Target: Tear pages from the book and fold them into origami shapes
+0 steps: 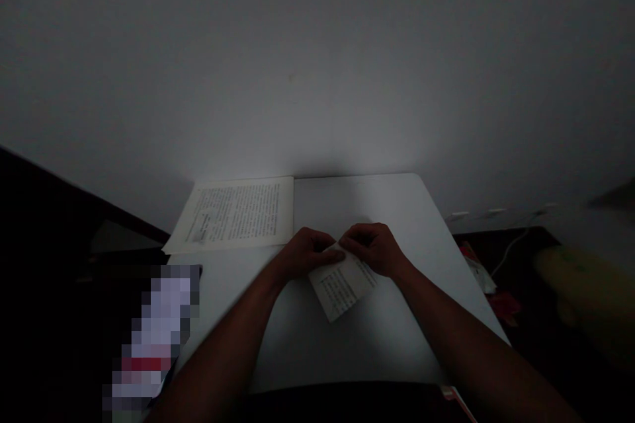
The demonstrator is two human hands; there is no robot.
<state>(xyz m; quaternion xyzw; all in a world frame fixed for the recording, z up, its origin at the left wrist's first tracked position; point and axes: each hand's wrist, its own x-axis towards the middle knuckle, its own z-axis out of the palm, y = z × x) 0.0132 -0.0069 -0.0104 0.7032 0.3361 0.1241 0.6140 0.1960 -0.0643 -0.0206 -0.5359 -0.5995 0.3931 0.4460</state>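
Observation:
A folded piece of printed paper (342, 287) is between my two hands, above the middle of the white table. My left hand (305, 254) grips its upper left edge, thumb lying across the front. At the top corner, my right hand (374, 248) pinches the paper, with the fingertips close to those of the left. The paper hangs tilted, its lower corner towards me. Lines of print cover its face; the fingers behind it are partly hidden. The picture is dim.
Printed sheets (238, 215) lie at the table's back left, by the wall (317, 79). A blurred-out item (159, 330) sits along the left edge. The white table (417, 211) meets the wall. Right of it are a cable (508, 251) and red items (503, 304).

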